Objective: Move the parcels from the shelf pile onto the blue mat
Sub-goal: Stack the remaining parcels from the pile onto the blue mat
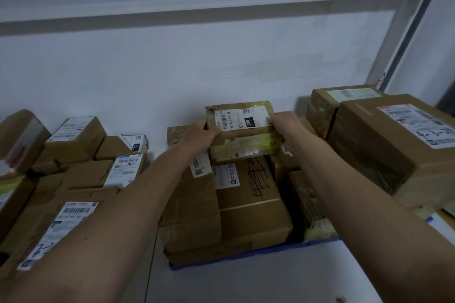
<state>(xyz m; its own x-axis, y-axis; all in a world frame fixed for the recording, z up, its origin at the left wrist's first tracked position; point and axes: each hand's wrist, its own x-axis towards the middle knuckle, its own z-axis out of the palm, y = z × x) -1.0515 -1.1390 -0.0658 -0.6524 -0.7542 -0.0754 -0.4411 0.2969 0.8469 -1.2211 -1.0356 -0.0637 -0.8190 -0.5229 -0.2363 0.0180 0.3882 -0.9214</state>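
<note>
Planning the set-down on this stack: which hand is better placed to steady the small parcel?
Probably the left hand: its fingers curl around the small parcel's near corner, while the right hand grips only the end.

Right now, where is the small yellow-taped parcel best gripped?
By its two short ends, one hand from each side. The small yellow-taped parcel lies lengthwise across the stack, both ends exposed; the left hand and right hand already clamp there.

Head view, down over parcels (pixel 248 194)
</note>
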